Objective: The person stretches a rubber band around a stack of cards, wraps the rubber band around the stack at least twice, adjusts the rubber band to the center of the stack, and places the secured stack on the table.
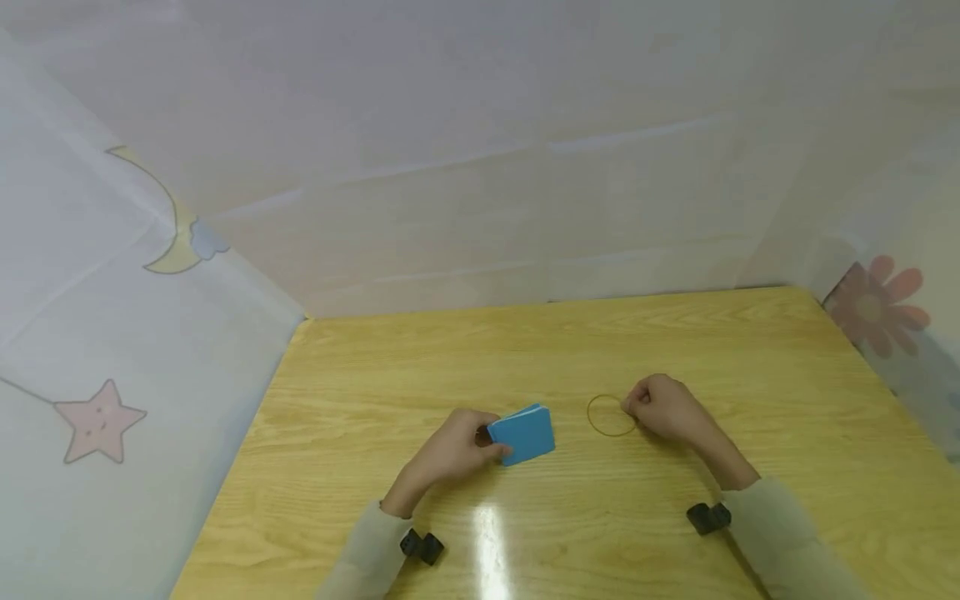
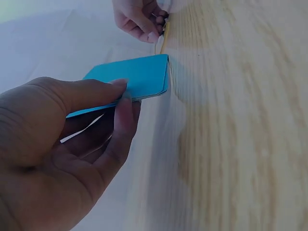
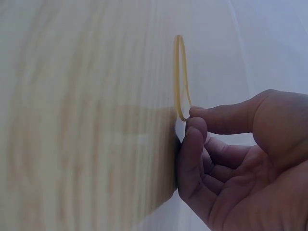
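My left hand (image 1: 456, 446) pinches a small blue notebook (image 1: 527, 436) by its left edge, thumb on the near face and fingers behind. In the left wrist view the blue notebook (image 2: 139, 74) is closed, with rounded corners and thin pale pages at its edge. To the right, my right hand (image 1: 667, 408) pinches one side of a thin yellow rubber band (image 1: 597, 429) between thumb and fingertips. The right wrist view has the rubber band (image 3: 176, 72) as a narrow loop standing out from the fingertips, beside the tabletop. Notebook and rubber band are apart.
Both hands are over a wooden table (image 1: 420, 358). Pale cloth walls (image 1: 450, 208) rise behind it and at both sides, printed with a moon, a star (image 1: 100, 422) and a flower (image 1: 873, 307). Small black devices (image 1: 422, 547) sit at both wrists.
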`<action>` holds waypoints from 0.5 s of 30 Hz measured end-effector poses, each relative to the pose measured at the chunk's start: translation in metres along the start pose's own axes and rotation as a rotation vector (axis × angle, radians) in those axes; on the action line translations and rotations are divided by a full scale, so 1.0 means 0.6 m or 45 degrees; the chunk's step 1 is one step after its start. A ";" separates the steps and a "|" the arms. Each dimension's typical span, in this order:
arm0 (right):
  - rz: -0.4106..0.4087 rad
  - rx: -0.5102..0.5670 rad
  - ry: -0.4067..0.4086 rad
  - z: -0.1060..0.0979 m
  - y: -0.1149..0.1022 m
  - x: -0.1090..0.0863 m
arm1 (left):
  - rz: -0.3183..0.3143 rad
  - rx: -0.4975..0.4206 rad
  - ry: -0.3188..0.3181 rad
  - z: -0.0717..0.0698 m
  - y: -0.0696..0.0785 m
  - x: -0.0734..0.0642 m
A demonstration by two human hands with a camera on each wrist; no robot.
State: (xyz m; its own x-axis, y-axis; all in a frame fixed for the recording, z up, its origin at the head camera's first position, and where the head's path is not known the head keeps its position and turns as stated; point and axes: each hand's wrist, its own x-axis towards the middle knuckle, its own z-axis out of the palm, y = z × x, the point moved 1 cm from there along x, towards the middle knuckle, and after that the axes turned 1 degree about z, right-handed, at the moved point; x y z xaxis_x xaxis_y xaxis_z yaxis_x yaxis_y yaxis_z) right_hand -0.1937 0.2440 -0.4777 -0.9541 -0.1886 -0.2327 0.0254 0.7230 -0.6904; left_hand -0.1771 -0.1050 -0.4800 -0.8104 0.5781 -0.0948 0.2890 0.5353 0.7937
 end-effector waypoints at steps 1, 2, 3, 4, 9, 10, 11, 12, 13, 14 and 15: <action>0.001 0.005 0.000 0.001 0.000 -0.001 | -0.006 -0.014 0.009 0.000 -0.001 0.002; 0.001 0.007 0.000 0.003 0.000 -0.001 | -0.007 -0.035 0.014 -0.001 -0.001 0.003; -0.007 0.012 -0.001 0.003 -0.001 -0.002 | -0.013 -0.051 0.022 -0.001 -0.002 0.006; -0.016 0.014 0.001 0.004 -0.002 -0.002 | -0.024 -0.064 0.035 -0.001 -0.003 0.007; -0.067 0.030 0.012 0.006 -0.006 -0.004 | -0.079 -0.200 0.084 -0.001 -0.011 0.012; -0.070 0.044 0.010 0.007 -0.006 -0.003 | -0.094 -0.226 0.091 -0.001 -0.012 0.012; -0.074 0.061 0.007 0.007 -0.006 -0.003 | -0.104 -0.256 0.099 -0.002 -0.013 0.013; -0.076 0.082 0.001 0.007 -0.006 -0.002 | -0.113 -0.278 0.106 -0.002 -0.014 0.014; -0.073 0.107 -0.008 0.008 -0.006 -0.001 | -0.119 -0.291 0.114 -0.002 -0.014 0.015; -0.065 0.136 -0.020 0.009 -0.005 0.000 | -0.128 -0.301 0.124 -0.002 -0.015 0.016; -0.057 0.169 -0.034 0.009 -0.005 0.000 | -0.139 -0.307 0.135 -0.002 -0.015 0.017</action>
State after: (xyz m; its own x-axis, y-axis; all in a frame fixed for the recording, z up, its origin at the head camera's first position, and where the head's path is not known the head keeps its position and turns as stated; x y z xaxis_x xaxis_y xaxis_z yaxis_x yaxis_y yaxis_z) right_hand -0.1921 0.2380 -0.4793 -0.9470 -0.2374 -0.2162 0.0238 0.6196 -0.7845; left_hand -0.1886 -0.1045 -0.4876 -0.8827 0.4504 -0.1339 0.0781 0.4217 0.9034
